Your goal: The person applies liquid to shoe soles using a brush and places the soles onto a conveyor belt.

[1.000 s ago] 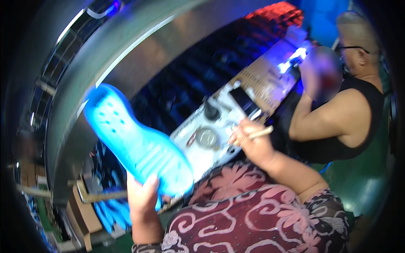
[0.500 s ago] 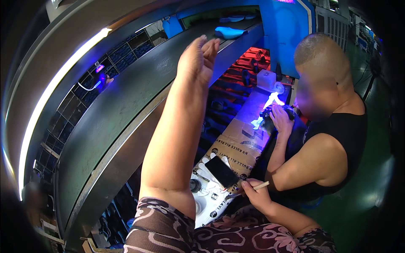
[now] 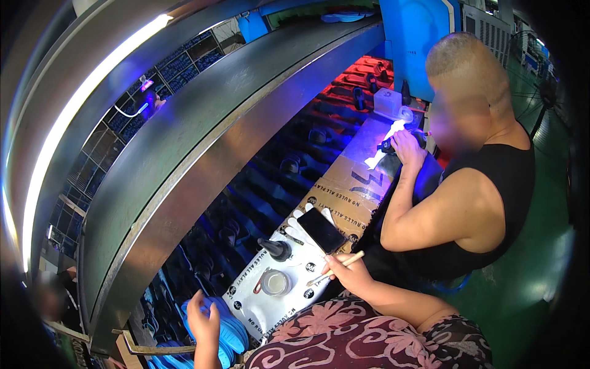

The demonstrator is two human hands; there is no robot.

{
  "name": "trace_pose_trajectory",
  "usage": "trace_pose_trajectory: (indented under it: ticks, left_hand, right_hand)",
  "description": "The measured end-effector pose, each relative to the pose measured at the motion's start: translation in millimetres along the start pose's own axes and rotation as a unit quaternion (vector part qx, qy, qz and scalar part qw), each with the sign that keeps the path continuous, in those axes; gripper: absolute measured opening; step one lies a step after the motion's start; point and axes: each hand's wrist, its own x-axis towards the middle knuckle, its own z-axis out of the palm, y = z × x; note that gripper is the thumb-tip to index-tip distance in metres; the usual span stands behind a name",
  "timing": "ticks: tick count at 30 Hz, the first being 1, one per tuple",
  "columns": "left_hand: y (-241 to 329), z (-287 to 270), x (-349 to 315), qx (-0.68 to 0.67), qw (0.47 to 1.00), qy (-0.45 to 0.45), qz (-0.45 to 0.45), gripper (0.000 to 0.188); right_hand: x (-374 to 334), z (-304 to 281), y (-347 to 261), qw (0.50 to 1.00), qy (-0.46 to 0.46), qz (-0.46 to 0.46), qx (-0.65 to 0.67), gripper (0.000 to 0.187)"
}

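Observation:
My right hand [image 3: 348, 274] is closed round the handle of a small brush [image 3: 344, 263]. Its bristles point down toward a white printed sheet. On that sheet stand a small clear cup [image 3: 276, 282] of pale liquid and a dark nozzle-shaped object [image 3: 275, 248]. My left hand [image 3: 203, 320] is low at the left, thumb and fingers apart, beside a pile of blue shoe soles [image 3: 228, 332]. I see nothing held in it. A black phone [image 3: 321, 229] lies on a white glove [image 3: 297, 234], just beyond my right hand.
A dark conveyor belt [image 3: 203, 126] with a metal side rail curves along the left. Below it are racks of dark shoe parts [image 3: 289, 165]. On my right a co-worker [image 3: 458, 197] handles a dark item under violet light. A clear box [image 3: 388, 103] stands beyond.
My left arm has come back from above the belt, down to the blue soles. The blue sole near that hand has left its spot. My right hand moved slightly left with the brush.

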Motion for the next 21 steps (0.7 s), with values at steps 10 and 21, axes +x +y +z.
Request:
trace_pose_trajectory:
  ticks: [10,21]
  left_hand:
    - [-93.7,18.1,-84.0,0.100,0.957,-0.055,-0.266,0.066]
    - [-107.9,11.7,-104.0,0.038,0.954,-0.110,-0.278,0.023]
  right_hand:
    - [-1.4,61.7,13.3,0.998,-0.042,0.042,-0.034,0.032]
    - [-1.8,75.9,8.7,0.994,-0.034,0.062,-0.078,0.042]
